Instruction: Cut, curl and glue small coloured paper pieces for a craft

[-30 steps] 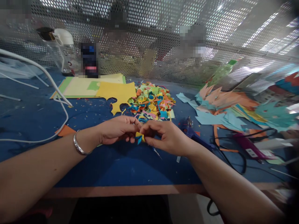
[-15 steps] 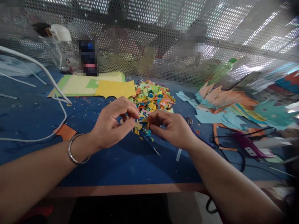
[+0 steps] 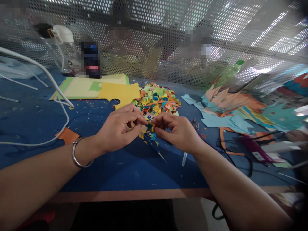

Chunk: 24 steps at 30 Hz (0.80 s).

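Observation:
Between my two hands is a small folded paper piece [image 3: 150,126], blue and yellow. My right hand [image 3: 174,131] pinches its yellow side between thumb and fingers. From the other side, the thumb and fingertips of my left hand [image 3: 122,130] close at the piece's left edge; whether they grip it is hard to see. A silver bangle [image 3: 76,154] circles my left wrist. Beneath the hands lies a slim pen-like tool [image 3: 157,151] with a metal tip, beside loose paper scraps [image 3: 152,137]. Just behind rises a heap of colourful paper bits [image 3: 156,98].
Yellow and pale green sheets [image 3: 84,87] lie at the back left, near clear bottles [image 3: 68,51]. White cables [image 3: 51,80] arch over the left side. At right are cut paper pieces [image 3: 226,122], a purple device [image 3: 260,150] and black cords. A perforated metal screen [image 3: 154,48] stands behind.
My left hand has shifted right and slightly down, bringing its fingertips against the paper piece. My right hand has hardly moved.

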Motion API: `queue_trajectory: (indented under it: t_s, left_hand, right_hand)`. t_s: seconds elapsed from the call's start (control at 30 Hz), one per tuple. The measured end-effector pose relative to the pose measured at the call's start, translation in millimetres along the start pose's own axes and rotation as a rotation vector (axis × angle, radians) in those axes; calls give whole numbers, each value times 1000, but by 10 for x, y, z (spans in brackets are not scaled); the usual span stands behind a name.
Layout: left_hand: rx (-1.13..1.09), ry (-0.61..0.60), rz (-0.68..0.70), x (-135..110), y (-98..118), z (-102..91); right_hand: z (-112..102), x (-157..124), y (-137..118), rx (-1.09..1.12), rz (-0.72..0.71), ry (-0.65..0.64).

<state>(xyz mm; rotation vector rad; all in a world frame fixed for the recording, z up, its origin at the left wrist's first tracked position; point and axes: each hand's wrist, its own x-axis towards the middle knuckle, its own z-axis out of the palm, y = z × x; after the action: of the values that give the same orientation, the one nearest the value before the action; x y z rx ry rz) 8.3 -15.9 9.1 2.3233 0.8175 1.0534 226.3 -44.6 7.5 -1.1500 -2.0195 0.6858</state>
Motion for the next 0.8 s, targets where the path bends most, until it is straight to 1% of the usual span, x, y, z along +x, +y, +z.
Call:
queue_trajectory:
  t_s: [0.13, 0.2, 0.33, 0.5, 0.67, 0.8]
  left_hand:
    - [18, 44, 45, -17, 11, -7]
    - [33, 47, 73, -24, 18, -10]
    - [55, 9, 114, -29, 21, -5]
    - [66, -17, 111, -30, 12, 9]
    - [51, -32, 51, -19, -1, 24]
    - [-28, -130, -96, -1, 0, 21]
  right_hand:
    - [4, 2, -3, 15, 14, -5]
    - [3, 6, -12, 13, 22, -9]
    - [1, 7, -22, 16, 37, -17]
    - [0, -7, -5, 30, 15, -17]
    - [3, -3, -7, 22, 19, -22]
    - [1, 7, -15, 15, 14, -40]
